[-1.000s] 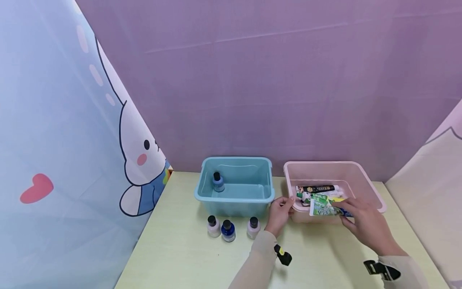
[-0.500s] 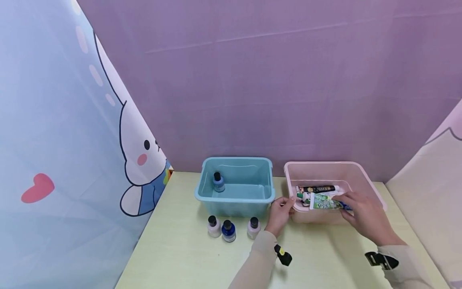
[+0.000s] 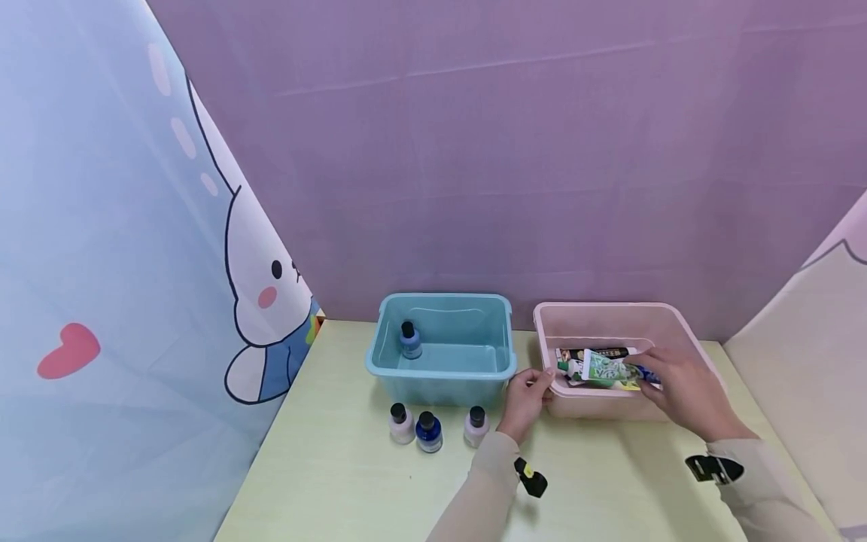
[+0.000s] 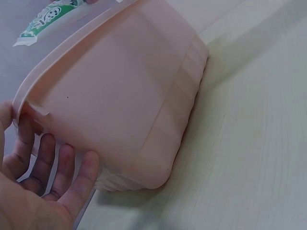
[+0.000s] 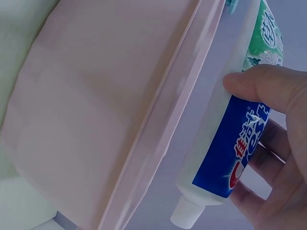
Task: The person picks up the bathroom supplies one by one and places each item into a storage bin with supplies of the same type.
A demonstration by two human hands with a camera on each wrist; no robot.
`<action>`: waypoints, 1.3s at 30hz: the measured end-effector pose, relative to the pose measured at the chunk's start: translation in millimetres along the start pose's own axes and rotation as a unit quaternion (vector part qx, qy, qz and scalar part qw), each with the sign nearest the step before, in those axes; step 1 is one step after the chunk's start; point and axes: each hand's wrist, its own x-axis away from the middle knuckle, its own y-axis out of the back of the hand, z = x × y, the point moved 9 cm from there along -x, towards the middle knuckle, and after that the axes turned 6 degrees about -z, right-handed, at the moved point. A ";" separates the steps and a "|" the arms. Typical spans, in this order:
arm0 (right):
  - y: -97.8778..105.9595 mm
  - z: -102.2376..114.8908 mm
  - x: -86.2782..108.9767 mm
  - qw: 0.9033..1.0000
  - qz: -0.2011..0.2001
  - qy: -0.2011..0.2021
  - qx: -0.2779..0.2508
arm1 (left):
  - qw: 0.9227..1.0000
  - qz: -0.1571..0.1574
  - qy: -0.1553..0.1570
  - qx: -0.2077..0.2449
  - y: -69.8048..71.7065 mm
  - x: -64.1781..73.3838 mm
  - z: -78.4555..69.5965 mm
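Observation:
A toothpaste tube (image 5: 235, 139), white with a blue and green label, is pinched between the thumb and fingers of my right hand (image 3: 691, 395). In the head view it is over the pink bin (image 3: 609, 310), above other toothpaste tubes (image 3: 576, 369) lying inside. One of those is black (image 3: 612, 351). My left hand (image 3: 524, 403) grips the near left corner of the pink bin's rim; the left wrist view shows its fingers (image 4: 64, 165) curled under the lip and against the outer wall.
To the left stands a blue bin (image 3: 440, 384) with one blue bottle (image 3: 409, 342) inside. In front of it are two pale bottles (image 3: 401, 427) and a dark blue bottle (image 3: 429, 435) on the table (image 3: 325, 467). A purple cloth (image 3: 501, 165) hangs behind.
My right hand has moved the toothpaste tube away from me, from over the pink bin's near rim to over its inside, turning it slightly. My left hand has stayed on the rim.

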 end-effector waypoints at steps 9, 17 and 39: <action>-4.3 -9.8 -5.0 1.000 0.011 -0.011 -0.003 | 1.000 -0.003 0.010 0.003 0.1 -0.1 0.8; -7.4 -23.1 -8.5 0.999 0.028 -0.033 -0.005 | 1.000 0.000 0.015 -0.007 0.1 1.4 2.2; -18.3 -42.3 -24.6 0.995 0.086 -0.057 -0.013 | 1.000 -0.003 0.015 0.004 -0.1 1.7 -0.5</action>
